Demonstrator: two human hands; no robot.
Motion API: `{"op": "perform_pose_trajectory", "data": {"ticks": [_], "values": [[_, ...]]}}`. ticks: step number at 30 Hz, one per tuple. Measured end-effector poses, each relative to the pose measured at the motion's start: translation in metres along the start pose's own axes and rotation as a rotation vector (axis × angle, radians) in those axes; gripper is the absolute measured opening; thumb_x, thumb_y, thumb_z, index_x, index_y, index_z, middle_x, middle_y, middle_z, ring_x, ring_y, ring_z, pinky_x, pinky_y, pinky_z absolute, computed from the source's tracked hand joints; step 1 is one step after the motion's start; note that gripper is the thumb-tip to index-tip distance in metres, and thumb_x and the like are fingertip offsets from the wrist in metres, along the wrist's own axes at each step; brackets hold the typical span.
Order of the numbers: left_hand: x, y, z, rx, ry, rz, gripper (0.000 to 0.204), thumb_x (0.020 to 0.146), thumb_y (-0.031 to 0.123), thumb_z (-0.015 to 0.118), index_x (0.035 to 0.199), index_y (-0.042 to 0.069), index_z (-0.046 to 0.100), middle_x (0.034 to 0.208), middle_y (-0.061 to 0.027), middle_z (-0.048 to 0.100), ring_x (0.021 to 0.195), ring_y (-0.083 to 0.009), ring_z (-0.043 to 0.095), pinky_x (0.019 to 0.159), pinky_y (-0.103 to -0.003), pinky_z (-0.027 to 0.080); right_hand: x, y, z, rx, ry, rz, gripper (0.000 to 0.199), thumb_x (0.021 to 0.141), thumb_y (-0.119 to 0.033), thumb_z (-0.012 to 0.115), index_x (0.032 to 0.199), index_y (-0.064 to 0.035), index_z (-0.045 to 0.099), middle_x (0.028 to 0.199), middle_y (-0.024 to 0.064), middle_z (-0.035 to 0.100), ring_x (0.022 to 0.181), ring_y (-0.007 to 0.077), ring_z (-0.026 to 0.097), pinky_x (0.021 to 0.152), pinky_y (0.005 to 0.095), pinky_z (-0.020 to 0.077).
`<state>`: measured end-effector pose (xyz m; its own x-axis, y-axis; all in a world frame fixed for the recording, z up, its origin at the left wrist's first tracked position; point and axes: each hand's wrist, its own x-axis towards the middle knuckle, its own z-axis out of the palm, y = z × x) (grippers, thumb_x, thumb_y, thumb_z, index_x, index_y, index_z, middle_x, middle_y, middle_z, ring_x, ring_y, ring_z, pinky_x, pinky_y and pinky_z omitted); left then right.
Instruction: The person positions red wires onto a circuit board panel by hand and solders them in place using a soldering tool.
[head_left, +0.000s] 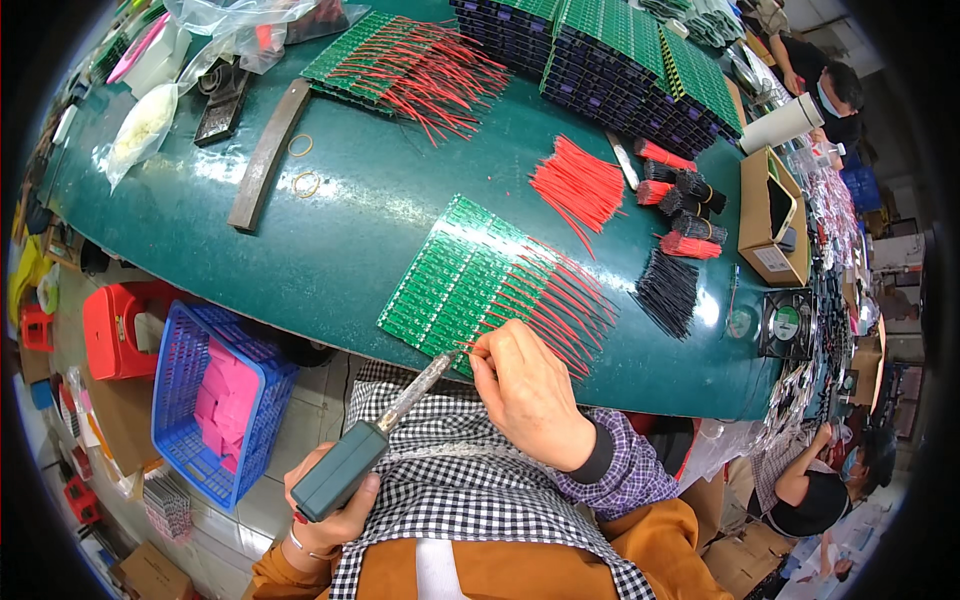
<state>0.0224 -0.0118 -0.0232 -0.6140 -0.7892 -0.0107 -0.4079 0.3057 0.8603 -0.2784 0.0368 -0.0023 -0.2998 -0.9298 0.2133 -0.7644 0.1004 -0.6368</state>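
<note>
At a dark green worktable (330,230), a person's left hand (325,500) is wrapped tight around the grey-green handle of a soldering iron (375,430), whose metal tip reaches up to the near edge of a green circuit-board panel (455,280). The right hand (525,395) rests just beside that tip, its fingertips (482,355) pinched on a red wire (465,349) at the panel's edge. The two hands are apart, joined only by the line of the iron.

The panel lies directly ahead of the hands, with a fan of red leads (560,300) running off it to the right of the right hand. Further ahead and to the right lie a loose heap of red wires (580,185) and a bundle of black wires (668,290), with smaller banded bundles (685,195) beyond. At the far side of the table, well apart from the hands, sit another wired panel (400,60), stacked trays of green boards (620,60), a flat metal bar (265,155) and two rubber bands (303,165). Clear plastic bags (230,30) crowd the far left corner.

To the left of the left hand, below the table edge, stand a blue plastic basket (185,390) holding pink items and a red stool (115,325) on a tiled floor. To the right, a cardboard box (765,215) and a small fan (787,322) sit on the table's end, and other seated people (810,480) work nearby.
</note>
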Motion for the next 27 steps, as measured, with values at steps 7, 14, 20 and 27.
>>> {"op": "perform_pose_trajectory", "data": {"ticks": [7,14,20,27], "values": [[0.006,0.004,0.003,0.023,0.021,0.045,0.029,0.072,0.008,0.082,0.098,-0.003,0.077,0.090,-0.0168,0.073,0.077,-0.0334,0.073,0.067,-0.040,0.060,0.001,0.001,-0.001,0.006,-0.006,-0.011,0.020,0.087,0.005,0.074,0.099,0.0001,0.058,0.094,0.0150,0.059,0.083,0.0346,0.064,0.071,0.0441,0.0530],[0.013,0.001,0.002,0.091,-0.002,0.166,0.030,0.072,0.008,0.082,0.099,-0.003,0.077,0.090,-0.0163,0.073,0.075,-0.0322,0.073,0.067,-0.039,0.060,0.001,0.002,-0.001,0.013,-0.017,-0.013,0.019,0.088,0.005,0.072,0.099,-0.0006,0.057,0.094,0.0152,0.058,0.083,0.0349,0.063,0.072,0.0449,0.0522],[0.003,-0.004,0.003,0.045,0.018,0.094,0.031,0.071,0.005,0.081,0.100,-0.004,0.077,0.090,-0.0170,0.073,0.075,-0.0328,0.074,0.067,-0.039,0.060,0.001,0.002,0.000,0.012,-0.026,-0.010,0.019,0.089,0.004,0.071,0.100,-0.0009,0.057,0.095,0.0153,0.058,0.084,0.0352,0.063,0.072,0.0451,0.0523],[-0.006,-0.006,0.000,-0.024,0.013,-0.027,0.030,0.072,0.004,0.080,0.101,-0.005,0.076,0.092,-0.0187,0.073,0.075,-0.0343,0.073,0.066,-0.040,0.059,0.001,0.002,-0.001,0.006,-0.033,-0.009,0.019,0.090,0.003,0.071,0.100,-0.0012,0.055,0.095,0.0152,0.058,0.085,0.0354,0.063,0.073,0.0454,0.0523]]}}
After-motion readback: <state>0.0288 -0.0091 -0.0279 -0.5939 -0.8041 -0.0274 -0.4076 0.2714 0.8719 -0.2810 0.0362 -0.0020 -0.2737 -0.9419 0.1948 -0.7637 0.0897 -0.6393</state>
